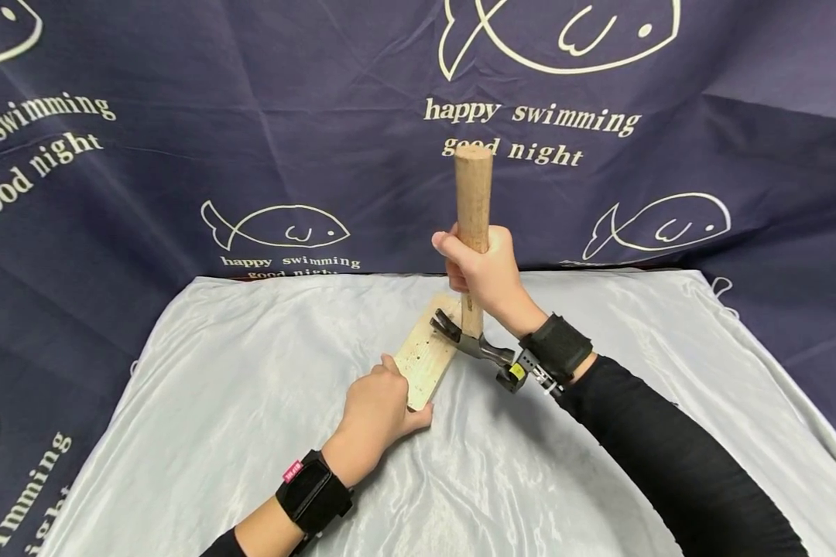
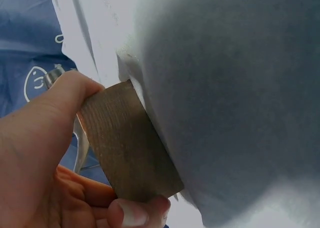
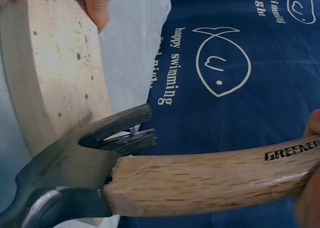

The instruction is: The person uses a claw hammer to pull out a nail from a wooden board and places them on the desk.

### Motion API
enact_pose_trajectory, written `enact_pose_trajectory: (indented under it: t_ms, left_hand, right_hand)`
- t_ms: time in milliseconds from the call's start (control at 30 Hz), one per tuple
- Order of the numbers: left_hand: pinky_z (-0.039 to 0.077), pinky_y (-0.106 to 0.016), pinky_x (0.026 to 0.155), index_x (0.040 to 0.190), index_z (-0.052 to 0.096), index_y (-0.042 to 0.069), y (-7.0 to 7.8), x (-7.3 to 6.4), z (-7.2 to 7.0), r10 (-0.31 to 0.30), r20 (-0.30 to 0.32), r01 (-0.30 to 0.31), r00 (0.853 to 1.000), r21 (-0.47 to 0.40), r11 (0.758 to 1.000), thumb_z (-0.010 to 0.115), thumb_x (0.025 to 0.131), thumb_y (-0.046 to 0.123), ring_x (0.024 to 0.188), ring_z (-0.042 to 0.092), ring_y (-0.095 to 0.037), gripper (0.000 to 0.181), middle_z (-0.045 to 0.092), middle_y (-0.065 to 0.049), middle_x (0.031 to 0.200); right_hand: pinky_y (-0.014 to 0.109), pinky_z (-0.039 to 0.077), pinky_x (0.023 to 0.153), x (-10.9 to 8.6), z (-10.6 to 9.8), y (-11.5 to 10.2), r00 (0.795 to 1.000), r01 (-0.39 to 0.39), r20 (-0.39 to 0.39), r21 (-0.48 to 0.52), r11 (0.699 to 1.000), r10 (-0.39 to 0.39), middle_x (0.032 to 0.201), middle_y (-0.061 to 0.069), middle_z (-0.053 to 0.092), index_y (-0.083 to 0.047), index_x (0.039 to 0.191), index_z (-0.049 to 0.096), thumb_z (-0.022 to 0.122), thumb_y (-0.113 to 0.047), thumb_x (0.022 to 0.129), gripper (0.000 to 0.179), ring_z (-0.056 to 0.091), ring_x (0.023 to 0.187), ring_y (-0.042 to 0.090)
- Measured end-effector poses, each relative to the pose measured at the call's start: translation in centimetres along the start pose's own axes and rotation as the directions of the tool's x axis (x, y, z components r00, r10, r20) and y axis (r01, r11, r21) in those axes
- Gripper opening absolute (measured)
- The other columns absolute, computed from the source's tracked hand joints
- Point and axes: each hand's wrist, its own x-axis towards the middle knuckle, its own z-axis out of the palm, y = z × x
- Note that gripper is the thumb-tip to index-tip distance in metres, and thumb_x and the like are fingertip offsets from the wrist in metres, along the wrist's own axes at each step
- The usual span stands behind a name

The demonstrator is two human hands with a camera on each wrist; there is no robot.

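Note:
My right hand grips a claw hammer by its wooden handle, head down, with the handle's butt end pointing up. The dark metal claw lies over the far part of a pale wooden board. A small nail-like piece shows between the claw's prongs in the right wrist view. Several dark holes mark the board's top. At the near end, my left hand holds the board with thumb and fingers on opposite sides; the left wrist view shows the board's end face between them.
A pale, shiny cloth covers the table. Behind it hangs a dark blue curtain printed with white fish and words. Black bands circle both wrists, and a small device sits on the right one, close to the hammer's head.

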Motion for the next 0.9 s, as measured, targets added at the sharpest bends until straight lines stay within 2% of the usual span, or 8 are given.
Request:
enact_pose_trajectory:
  t_ms: [167,333,467,667,900]
  left_hand:
    - [0.049,-0.036,0.038,0.116,0.055,-0.02,0.1,-0.1,-0.1,-0.002,0.016,0.002,1.0,-0.004,1.0,0.062,0.065,0.058,0.047,0.058,-0.024,0.093,0.067,-0.017,0.071]
    - [0.049,-0.036,0.039,0.118,0.055,-0.019,0.0,-0.1,-0.3,-0.003,0.05,0.002,0.999,0.014,1.0,0.06,0.067,0.061,0.048,0.058,-0.025,0.096,0.067,-0.018,0.074]
    - [0.049,-0.036,0.038,0.116,0.056,-0.019,0.0,0.0,-0.2,0.002,0.02,-0.003,1.0,0.026,1.0,0.062,0.065,0.061,0.047,0.058,-0.025,0.095,0.067,-0.017,0.072]
    - [0.048,-0.036,0.036,0.111,0.058,-0.019,0.0,-0.1,0.1,0.009,-0.051,-0.008,0.999,0.029,1.0,0.064,0.06,0.06,0.045,0.057,-0.025,0.094,0.066,-0.016,0.066]
    - [0.048,-0.036,0.037,0.114,0.056,-0.019,0.1,-0.3,-0.1,-0.002,-0.019,0.002,1.0,0.028,1.0,0.063,0.062,0.062,0.047,0.058,-0.025,0.097,0.066,-0.016,0.069]
  right_hand:
    - [0.028,0.022,0.035,-0.5,-0.9,0.6,0.998,0.037,-0.046,0.068,0.997,-0.034,0.045,0.001,0.035,-0.004,0.067,0.049,0.064,-0.015,0.086,0.027,0.028,0.036,0.016]
    - [0.029,0.018,0.035,-0.9,-1.8,1.0,0.994,0.079,-0.088,0.184,0.98,-0.063,0.045,-0.001,0.03,-0.007,0.061,0.045,0.063,-0.012,0.086,0.032,0.023,0.036,0.014]
    - [0.028,0.017,0.034,-1.2,-2.3,1.2,0.989,0.122,-0.116,0.241,0.963,-0.097,0.044,-0.001,0.03,-0.008,0.057,0.043,0.063,-0.009,0.086,0.035,0.024,0.036,0.013]
    - [0.029,0.019,0.033,-1.5,-2.5,1.3,0.983,0.16,-0.125,0.247,0.956,-0.133,0.044,0.0,0.033,-0.008,0.056,0.044,0.062,-0.008,0.086,0.034,0.026,0.035,0.014]
    - [0.029,0.021,0.035,-2.3,-2.6,1.1,0.978,0.175,-0.15,0.221,0.959,-0.143,0.044,0.001,0.034,-0.008,0.057,0.044,0.061,-0.008,0.087,0.035,0.027,0.036,0.015]
